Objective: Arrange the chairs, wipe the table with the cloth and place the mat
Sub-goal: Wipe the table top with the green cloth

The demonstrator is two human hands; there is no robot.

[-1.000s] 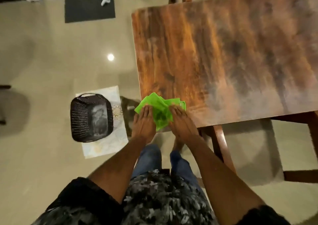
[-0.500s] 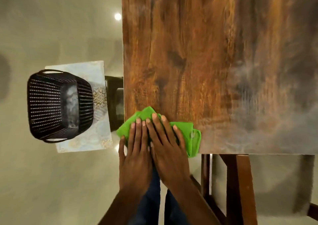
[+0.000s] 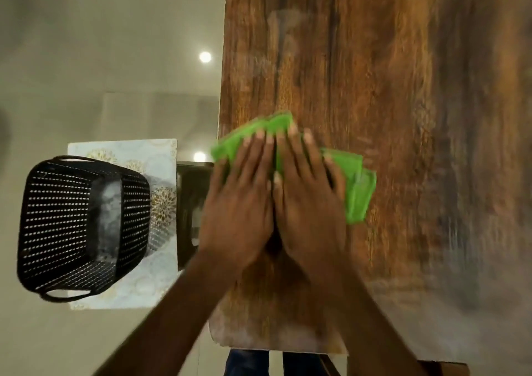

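Green cloth (image 3: 358, 185), folded, bunched, both hands (image 3: 239, 203) (image 3: 309, 200) flat atop it, side by side, pushed further up bench (image 3: 374, 73) than before.

We have one view, from the head, looking steeply down and close over the tabletop (image 3: 374, 87), its near left corner below us, and the floor (image 3: 86, 44) alongside at left.

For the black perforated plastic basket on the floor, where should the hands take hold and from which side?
Probably by the two loop handles of the black perforated plastic basket, one at its far rim and one at its near rim, coming from above. It seems to lie tilted on the patterned mat, so both handles stick out clear.
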